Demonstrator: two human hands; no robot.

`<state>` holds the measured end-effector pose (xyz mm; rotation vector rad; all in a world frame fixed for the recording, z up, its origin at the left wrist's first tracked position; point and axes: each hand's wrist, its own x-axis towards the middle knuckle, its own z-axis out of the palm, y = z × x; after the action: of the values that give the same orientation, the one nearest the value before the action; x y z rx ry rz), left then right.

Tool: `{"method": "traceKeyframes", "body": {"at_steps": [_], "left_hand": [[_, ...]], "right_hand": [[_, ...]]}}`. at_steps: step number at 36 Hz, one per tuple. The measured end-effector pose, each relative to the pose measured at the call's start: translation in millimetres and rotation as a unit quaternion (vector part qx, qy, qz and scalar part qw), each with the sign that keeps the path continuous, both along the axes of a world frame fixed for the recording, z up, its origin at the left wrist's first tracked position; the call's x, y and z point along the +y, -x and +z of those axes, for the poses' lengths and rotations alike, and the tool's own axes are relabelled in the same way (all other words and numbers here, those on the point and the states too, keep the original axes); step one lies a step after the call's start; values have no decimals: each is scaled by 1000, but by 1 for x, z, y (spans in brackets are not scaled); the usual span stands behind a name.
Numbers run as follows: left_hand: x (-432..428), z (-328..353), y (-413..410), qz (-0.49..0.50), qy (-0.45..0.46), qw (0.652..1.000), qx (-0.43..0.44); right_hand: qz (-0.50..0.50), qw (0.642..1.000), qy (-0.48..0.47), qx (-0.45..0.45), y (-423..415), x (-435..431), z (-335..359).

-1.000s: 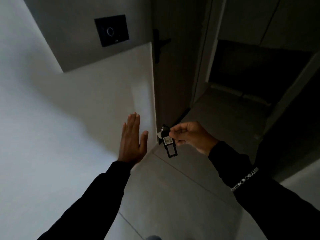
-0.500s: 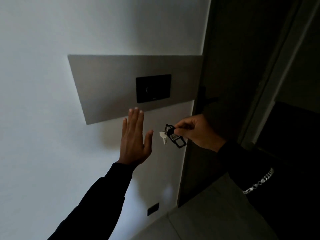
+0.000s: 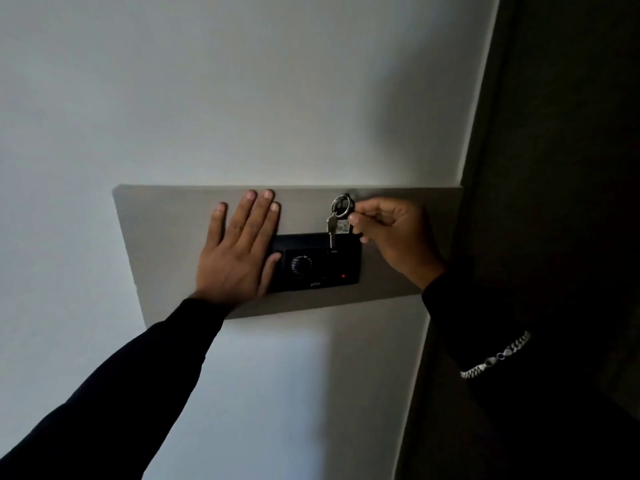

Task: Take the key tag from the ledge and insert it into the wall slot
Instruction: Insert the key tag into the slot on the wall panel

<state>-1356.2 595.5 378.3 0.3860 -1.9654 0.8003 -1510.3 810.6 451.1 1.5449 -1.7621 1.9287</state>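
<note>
My right hand (image 3: 391,233) pinches the black key tag (image 3: 344,226), which carries a small white label, a metal ring and a silver key (image 3: 331,227) hanging down. The tag stands upright at the top edge of the black wall unit (image 3: 318,263), which has a round dial and a small red light. Whether its lower end sits in the slot is hidden by my fingers. My left hand (image 3: 239,247) lies flat, fingers spread, on the grey wall panel (image 3: 159,237), its thumb touching the unit's left side.
White wall surrounds the grey panel. A dark door or door frame (image 3: 554,202) runs down the right side, close beside my right arm. A metal chain bracelet (image 3: 498,358) shows on my right sleeve.
The view has closed in on the panel. My right hand has carried the key tag up to the top of the black unit. My left hand has moved up and pressed flat on the panel.
</note>
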Motion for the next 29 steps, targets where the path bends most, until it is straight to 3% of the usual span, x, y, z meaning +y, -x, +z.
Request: {"method": "traceKeyframes", "body": {"at_steps": [8, 15, 20, 29], "left_hand": [[2, 0, 6, 41, 7, 997, 59], [2, 0, 7, 53, 12, 997, 60], [-1, -1, 8, 52, 18, 996, 63], [-4, -7, 7, 37, 13, 997, 73]], "right_hand": [[57, 998, 14, -1, 31, -12, 7], [81, 996, -28, -13, 35, -22, -2], [66, 995, -72, 9, 33, -27, -10], [-23, 994, -64, 82, 33, -24, -11]]}}
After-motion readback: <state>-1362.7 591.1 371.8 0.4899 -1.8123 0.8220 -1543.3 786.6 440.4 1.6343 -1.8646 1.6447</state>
